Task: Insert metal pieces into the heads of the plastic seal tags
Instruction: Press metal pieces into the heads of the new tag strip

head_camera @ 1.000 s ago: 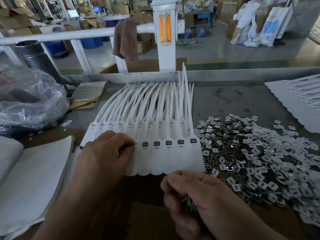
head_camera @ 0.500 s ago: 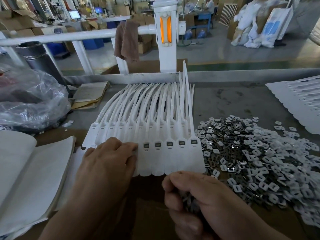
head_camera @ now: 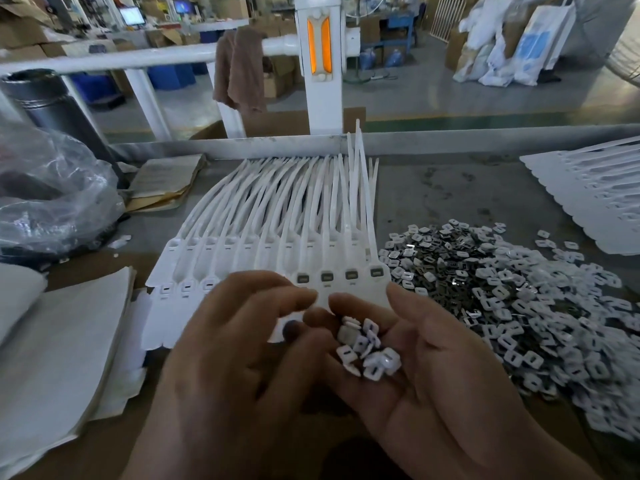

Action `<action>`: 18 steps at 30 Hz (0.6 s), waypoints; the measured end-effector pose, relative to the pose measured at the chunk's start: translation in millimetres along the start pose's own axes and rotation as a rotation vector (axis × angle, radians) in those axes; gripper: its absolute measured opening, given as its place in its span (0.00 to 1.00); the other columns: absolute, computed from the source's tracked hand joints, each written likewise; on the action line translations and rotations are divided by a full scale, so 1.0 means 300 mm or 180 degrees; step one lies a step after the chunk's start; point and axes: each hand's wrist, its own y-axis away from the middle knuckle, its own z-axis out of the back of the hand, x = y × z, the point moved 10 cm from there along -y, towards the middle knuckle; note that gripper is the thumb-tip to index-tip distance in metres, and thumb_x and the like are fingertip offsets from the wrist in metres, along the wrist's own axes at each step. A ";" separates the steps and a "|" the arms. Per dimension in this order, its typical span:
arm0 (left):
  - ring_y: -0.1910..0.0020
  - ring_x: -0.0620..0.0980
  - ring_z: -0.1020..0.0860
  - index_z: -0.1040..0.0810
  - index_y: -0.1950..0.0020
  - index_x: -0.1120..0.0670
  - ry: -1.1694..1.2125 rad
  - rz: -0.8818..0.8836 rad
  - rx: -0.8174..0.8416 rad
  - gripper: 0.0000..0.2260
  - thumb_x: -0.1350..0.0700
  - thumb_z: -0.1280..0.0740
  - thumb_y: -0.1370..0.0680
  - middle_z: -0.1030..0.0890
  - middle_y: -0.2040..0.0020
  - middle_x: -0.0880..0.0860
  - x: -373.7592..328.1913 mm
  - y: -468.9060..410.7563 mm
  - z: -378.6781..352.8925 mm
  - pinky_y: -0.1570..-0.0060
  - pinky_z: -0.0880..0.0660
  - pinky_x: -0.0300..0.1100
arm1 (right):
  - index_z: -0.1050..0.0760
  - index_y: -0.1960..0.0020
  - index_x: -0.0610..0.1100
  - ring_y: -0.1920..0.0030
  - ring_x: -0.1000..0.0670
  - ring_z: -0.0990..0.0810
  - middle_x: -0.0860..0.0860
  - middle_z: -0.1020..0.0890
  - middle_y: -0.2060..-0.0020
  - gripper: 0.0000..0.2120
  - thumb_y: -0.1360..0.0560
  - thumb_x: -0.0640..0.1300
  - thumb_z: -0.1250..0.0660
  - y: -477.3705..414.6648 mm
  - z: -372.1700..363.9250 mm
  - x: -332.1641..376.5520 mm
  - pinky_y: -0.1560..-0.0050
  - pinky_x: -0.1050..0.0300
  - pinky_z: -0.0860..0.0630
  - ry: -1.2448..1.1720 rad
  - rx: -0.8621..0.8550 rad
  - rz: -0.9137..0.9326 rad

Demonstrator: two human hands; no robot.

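A strip of white plastic seal tags [head_camera: 263,251] lies on the table, tails pointing away. The three or so heads at its right end [head_camera: 349,275] show dark metal inserts. My right hand [head_camera: 433,375] is turned palm up in front of the strip and cups several small white and metal pieces [head_camera: 367,351]. My left hand [head_camera: 242,341] hovers beside it, fingers loosely bent, thumb and forefinger apart next to those pieces with nothing between them. It hides the middle heads of the strip. A big pile of loose pieces [head_camera: 519,299] lies to the right.
A second sheet of tags [head_camera: 595,195] lies at the far right. A stack of white sheets [head_camera: 62,341] lies at the near left, a crumpled clear plastic bag [head_camera: 52,202] behind it, and worn papers [head_camera: 162,181] by the table's raised back edge [head_camera: 450,140].
My left hand has lifted off the tag heads and come over to my right hand. My right hand has turned up from a fist into a cupped palm showing the pieces.
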 end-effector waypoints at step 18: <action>0.46 0.44 0.21 0.19 0.60 0.43 -0.0006 0.0114 -0.0016 0.11 0.39 0.37 0.29 0.22 0.45 0.42 -0.045 -0.002 -0.101 0.56 0.21 0.50 | 0.27 0.34 0.28 0.41 0.39 0.27 0.34 0.24 0.45 0.34 0.35 0.45 0.31 -0.002 0.020 -0.015 0.24 0.52 0.49 -0.0073 0.0129 -0.0046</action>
